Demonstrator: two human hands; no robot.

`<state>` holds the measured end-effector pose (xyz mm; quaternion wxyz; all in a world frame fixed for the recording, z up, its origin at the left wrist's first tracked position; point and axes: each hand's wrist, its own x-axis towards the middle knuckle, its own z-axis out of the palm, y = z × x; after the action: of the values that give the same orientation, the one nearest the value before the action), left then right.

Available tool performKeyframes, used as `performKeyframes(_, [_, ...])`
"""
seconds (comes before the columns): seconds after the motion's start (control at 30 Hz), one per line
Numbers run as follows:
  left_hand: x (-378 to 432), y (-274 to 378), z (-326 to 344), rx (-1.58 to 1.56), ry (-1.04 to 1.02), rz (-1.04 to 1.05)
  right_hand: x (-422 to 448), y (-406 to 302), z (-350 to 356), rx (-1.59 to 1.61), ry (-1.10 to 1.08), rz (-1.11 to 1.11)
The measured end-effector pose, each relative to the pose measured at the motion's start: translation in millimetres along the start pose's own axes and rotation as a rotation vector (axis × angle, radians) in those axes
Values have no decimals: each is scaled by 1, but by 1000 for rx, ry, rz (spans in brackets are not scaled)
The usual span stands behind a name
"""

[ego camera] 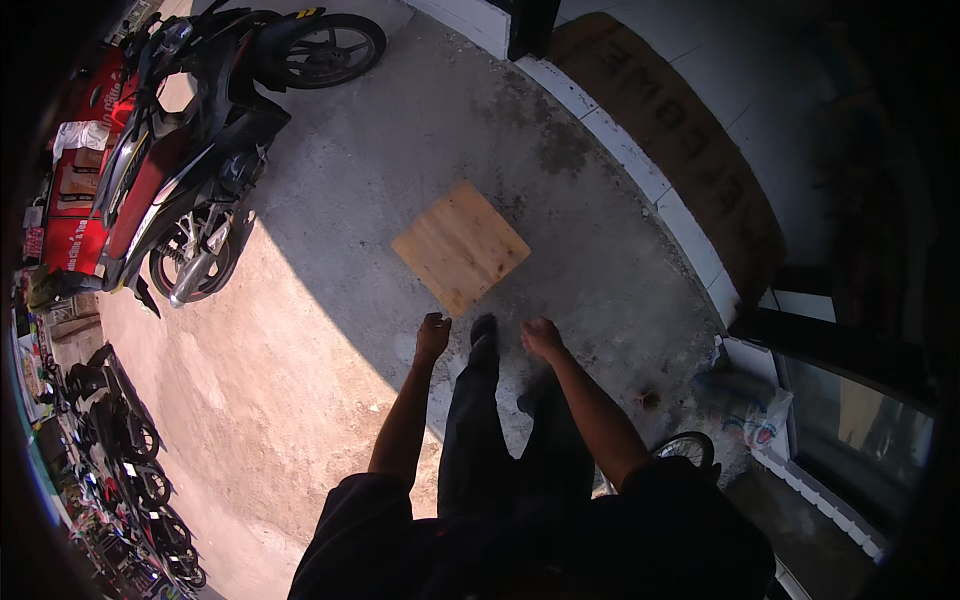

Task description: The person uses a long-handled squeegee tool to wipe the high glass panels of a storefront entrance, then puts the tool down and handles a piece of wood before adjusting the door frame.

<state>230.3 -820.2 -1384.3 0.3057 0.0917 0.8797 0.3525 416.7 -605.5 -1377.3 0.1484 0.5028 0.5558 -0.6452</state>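
A square wooden board (461, 247) with darker stains lies on the grey concrete ground in front of my feet, one corner pointing towards me. My left hand (433, 336) hangs just short of that near corner, its fingers curled and nothing visible in them. On the other side of my forward shoe (484, 330), my right hand (541, 337) is also curled, with no object seen in it. Neither hand appears to touch the board. Both forearms are bare below dark sleeves.
A red and black motorcycle (150, 169) stands at the upper left, with more parked motorcycles (135, 465) at the lower left. A white-tiled step (626, 150) edges the right side, with a brown doormat (675, 127) on it. Plastic bags (757, 416) and a small wheel (686, 450) are at the lower right.
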Motion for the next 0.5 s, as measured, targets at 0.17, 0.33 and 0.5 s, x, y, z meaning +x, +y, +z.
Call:
performKeyframes(0.17, [96, -65, 31, -63, 89, -233, 158, 26, 19, -120, 69, -71])
performKeyframes(0.33, [186, -95, 19, -213, 265, -274, 200, -15, 56, 219, 78, 62])
performKeyframes(0.5, [253, -90, -11, -745, 11, -175, 198, -23, 72, 568, -178, -134])
